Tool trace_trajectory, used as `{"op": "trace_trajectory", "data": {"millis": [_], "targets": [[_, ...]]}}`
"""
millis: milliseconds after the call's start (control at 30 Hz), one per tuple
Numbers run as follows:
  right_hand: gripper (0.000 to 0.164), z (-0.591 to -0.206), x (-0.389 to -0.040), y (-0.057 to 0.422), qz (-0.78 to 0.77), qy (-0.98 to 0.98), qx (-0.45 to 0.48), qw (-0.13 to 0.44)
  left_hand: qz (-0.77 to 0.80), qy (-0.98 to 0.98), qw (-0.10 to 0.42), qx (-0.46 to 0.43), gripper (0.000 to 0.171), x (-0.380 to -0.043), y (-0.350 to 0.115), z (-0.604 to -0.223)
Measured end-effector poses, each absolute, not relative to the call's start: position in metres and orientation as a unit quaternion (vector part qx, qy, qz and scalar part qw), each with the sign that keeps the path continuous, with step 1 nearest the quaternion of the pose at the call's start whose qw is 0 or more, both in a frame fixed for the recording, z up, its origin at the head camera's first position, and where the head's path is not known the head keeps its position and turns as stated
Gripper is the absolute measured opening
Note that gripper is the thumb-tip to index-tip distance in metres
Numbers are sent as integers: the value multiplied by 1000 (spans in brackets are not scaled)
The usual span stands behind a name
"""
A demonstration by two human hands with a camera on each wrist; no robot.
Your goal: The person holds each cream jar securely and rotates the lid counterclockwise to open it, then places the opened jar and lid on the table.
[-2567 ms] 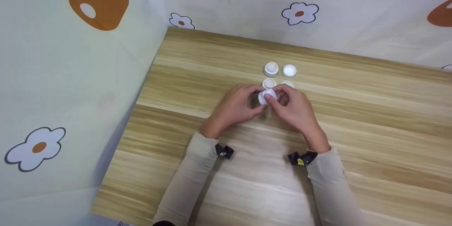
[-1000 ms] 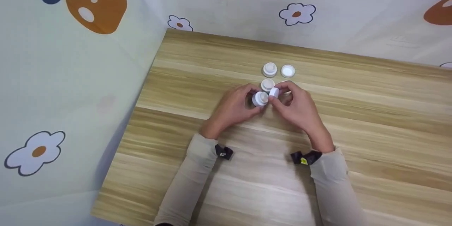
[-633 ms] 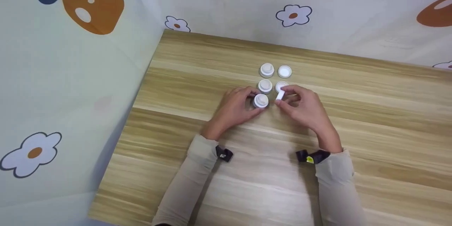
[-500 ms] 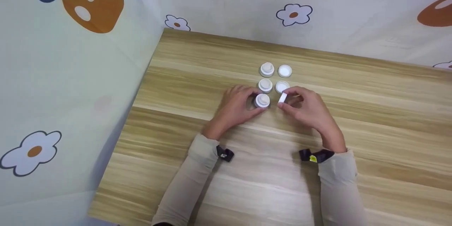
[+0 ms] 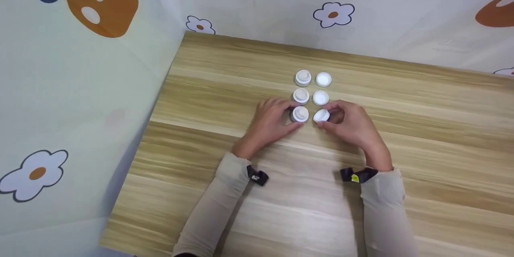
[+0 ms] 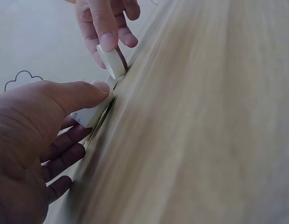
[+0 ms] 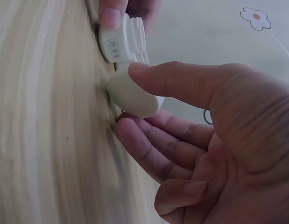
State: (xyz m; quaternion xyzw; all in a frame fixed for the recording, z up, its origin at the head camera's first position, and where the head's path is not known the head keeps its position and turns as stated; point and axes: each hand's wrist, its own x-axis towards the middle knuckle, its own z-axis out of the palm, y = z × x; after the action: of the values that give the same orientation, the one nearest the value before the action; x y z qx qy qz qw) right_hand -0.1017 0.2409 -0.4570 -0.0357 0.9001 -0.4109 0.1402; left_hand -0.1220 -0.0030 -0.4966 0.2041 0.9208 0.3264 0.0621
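Observation:
In the head view my left hand (image 5: 273, 120) holds a small white cosmetic jar (image 5: 300, 114) upright on the table, thumb and fingers on either side of it. My right hand (image 5: 349, 122) pinches a white jar lid (image 5: 321, 115), which tilts with its hollow inside facing up and left. The right wrist view shows the lid (image 7: 135, 93) leaning, its lower edge at the tabletop, close beside the jar (image 7: 118, 44) with its threaded neck bare. From the left wrist, the thumb lies along the jar (image 6: 90, 114).
Two more lidless jars, a far one (image 5: 303, 78) and a middle one (image 5: 301, 96), stand in line behind the held jar. Right of them lie two upturned lids, one far (image 5: 323, 79) and one nearer (image 5: 321, 98). A patterned cloth (image 5: 257, 4) rises behind the wooden table (image 5: 217, 72).
The lid has come off the held jar. My right hand has carried it rightward and tipped it from on edge towards hollow side up. My left hand has set the jar down upright.

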Motion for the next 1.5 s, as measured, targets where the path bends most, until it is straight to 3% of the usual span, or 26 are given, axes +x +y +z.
{"op": "trace_trajectory", "data": {"millis": [1500], "targets": [[39, -471, -106, 238, -378, 915, -27, 140, 313, 928, 64, 193, 54, -122, -5, -502]]}}
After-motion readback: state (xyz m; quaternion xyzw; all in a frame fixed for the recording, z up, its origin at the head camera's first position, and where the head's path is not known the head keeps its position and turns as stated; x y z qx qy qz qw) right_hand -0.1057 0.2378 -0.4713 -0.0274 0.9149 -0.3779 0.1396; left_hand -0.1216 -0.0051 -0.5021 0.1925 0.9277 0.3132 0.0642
